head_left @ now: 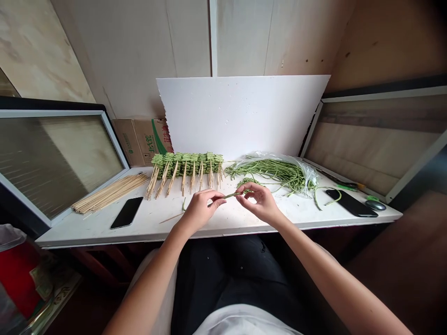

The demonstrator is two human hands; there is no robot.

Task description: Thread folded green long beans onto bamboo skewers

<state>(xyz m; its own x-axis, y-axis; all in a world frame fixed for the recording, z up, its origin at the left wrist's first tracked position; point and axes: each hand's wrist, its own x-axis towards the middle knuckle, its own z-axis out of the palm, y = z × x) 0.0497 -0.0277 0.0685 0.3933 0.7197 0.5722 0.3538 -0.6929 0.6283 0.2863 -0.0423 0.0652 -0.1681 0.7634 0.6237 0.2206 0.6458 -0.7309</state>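
Note:
My left hand and my right hand hover over the white table, pinching a thin green yardlong bean between them. A loose bamboo skewer and a short bean piece lie just left of my left hand. Beyond my hands stands a row of bamboo skewers threaded with folded beans, points toward me. To the right, more long beans spill from a clear plastic bag.
A bundle of bamboo skewers and a black smartphone lie at the left. Another smartphone and a computer mouse lie at the right. A white foam board stands behind, with a cardboard box at back left.

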